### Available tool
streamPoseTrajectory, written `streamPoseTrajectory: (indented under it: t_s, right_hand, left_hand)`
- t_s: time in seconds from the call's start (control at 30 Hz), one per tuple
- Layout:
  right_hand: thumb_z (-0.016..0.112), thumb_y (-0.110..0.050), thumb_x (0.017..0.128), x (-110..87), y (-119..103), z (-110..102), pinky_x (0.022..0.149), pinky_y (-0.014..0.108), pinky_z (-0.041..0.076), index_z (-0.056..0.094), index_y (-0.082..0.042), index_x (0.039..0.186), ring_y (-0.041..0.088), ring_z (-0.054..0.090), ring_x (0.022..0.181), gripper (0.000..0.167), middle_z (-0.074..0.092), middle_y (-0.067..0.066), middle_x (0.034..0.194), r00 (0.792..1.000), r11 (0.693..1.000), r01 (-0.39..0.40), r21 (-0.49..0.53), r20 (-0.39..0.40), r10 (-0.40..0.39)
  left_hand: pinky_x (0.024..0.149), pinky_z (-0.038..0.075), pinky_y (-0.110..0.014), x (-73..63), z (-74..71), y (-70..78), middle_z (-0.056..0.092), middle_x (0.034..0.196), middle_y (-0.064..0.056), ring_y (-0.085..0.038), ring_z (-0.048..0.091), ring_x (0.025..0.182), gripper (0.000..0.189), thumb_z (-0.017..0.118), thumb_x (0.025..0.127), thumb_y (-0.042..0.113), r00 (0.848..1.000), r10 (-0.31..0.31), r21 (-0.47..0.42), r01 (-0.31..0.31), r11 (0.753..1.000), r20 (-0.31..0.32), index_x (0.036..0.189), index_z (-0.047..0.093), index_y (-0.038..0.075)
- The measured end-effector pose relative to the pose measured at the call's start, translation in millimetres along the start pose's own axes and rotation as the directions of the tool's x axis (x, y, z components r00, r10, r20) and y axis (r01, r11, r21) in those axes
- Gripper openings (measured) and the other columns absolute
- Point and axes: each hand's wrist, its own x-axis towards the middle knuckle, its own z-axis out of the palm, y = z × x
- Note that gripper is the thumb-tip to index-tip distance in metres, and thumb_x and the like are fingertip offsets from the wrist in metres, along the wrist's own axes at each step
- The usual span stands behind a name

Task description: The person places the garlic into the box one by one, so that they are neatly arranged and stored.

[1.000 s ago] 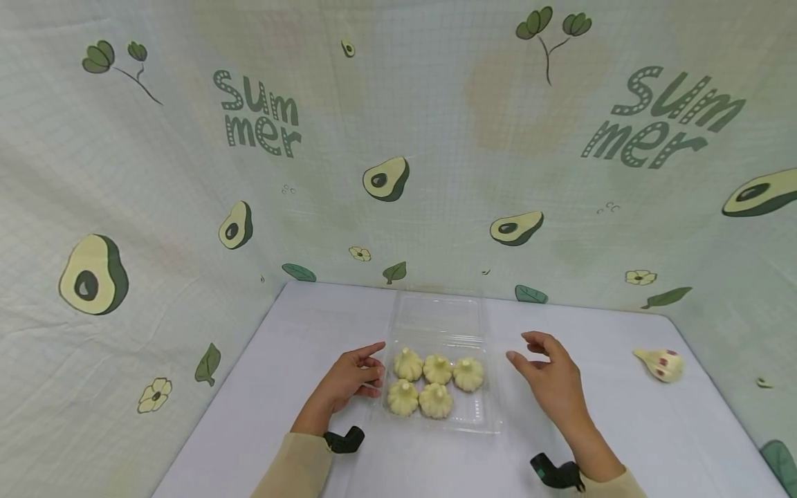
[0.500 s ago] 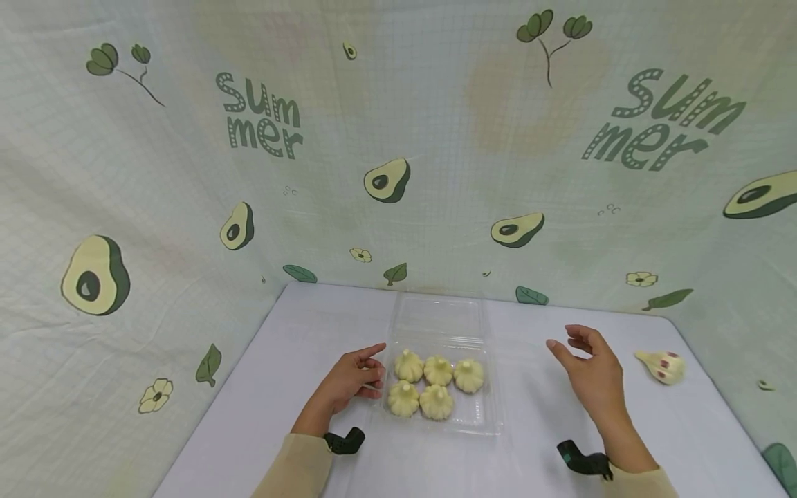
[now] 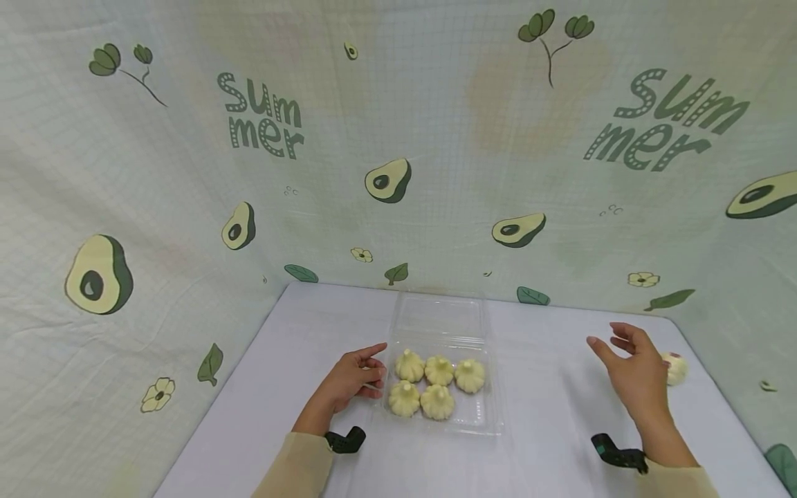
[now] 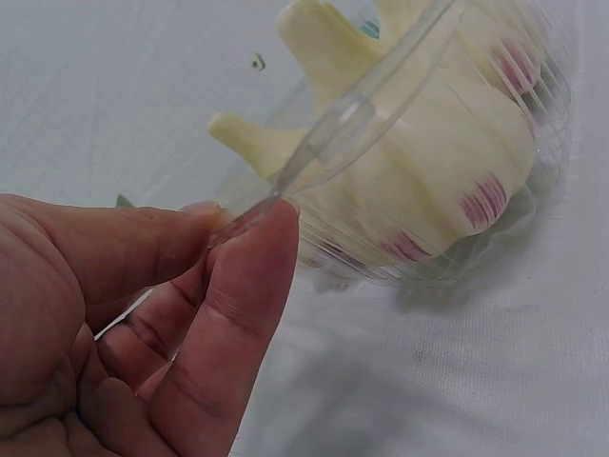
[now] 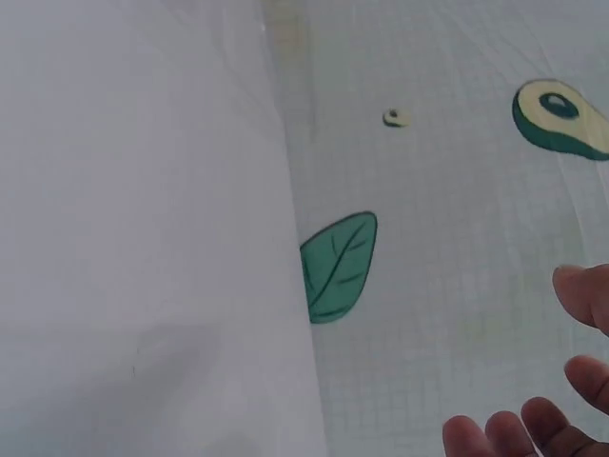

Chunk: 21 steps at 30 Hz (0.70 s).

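Note:
A clear plastic clamshell box sits mid-table, its lid laid back. Several pale garlic bulbs stand in it, stems up; the left wrist view shows purple streaks on a bulb. At the box's left side, my left hand pinches the rim between thumb and finger. My right hand is over the right part of the table, holding nothing, thumb and fingers apart. Just beyond it lies a single garlic bulb, partly hidden behind the hand.
The table has a white cover. Around its back and sides hangs a pale cloth printed with avocados, leaves and lettering. In the right wrist view, the table's edge meets this cloth beside a green leaf print.
My right hand has moved right, from beside the box to the lone garlic bulb, and now covers part of it. My left hand and the box have stayed in place.

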Motion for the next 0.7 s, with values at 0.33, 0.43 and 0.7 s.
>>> streamPoseTrajectory:
  t_s: [0.33, 0.43, 0.7]
  right_hand:
    - [0.066, -0.041, 0.104, 20.7, 27.3, -21.5, 0.104, 0.065, 0.045, 0.037, -0.003, 0.162, 0.049, 0.043, 0.145, 0.075, 0.043, 0.028, 0.161, 0.998, 0.997, -0.069, -0.032, -0.013, 0.069]
    - [0.066, -0.040, 0.104, 27.7, 35.8, -26.2, 0.109, 0.070, 0.041, 0.034, -0.004, 0.163, 0.050, 0.040, 0.147, 0.076, 0.039, 0.029, 0.163, 0.995, 0.994, -0.097, -0.041, -0.019, 0.096]
    - [0.067, -0.034, 0.103, 39.1, 61.3, -36.0, 0.108, 0.070, 0.039, 0.030, 0.000, 0.164, 0.055, 0.039, 0.143, 0.078, 0.035, 0.036, 0.160, 0.992, 0.990, -0.119, -0.077, -0.052, 0.115]
  left_hand:
    - [0.068, 0.066, -0.031, 0.7, -0.2, -1.4, 0.061, 0.105, -0.007, -0.017, 0.068, 0.079, 0.065, 0.069, 0.100, 0.000, 1.000, 0.006, 0.007, -0.006, 1.000, 0.001, 0.160, 0.045, 0.009]
    - [0.068, 0.066, -0.031, 1.0, -1.0, -1.3, 0.061, 0.105, -0.007, -0.016, 0.068, 0.079, 0.065, 0.069, 0.101, 0.000, 1.000, 0.006, 0.007, -0.006, 1.000, 0.002, 0.161, 0.045, 0.009]
    - [0.068, 0.066, -0.031, 1.6, -1.0, -1.5, 0.061, 0.106, -0.008, -0.016, 0.068, 0.079, 0.066, 0.069, 0.100, 0.000, 1.000, 0.005, 0.004, -0.005, 1.000, -0.002, 0.161, 0.045, 0.009]
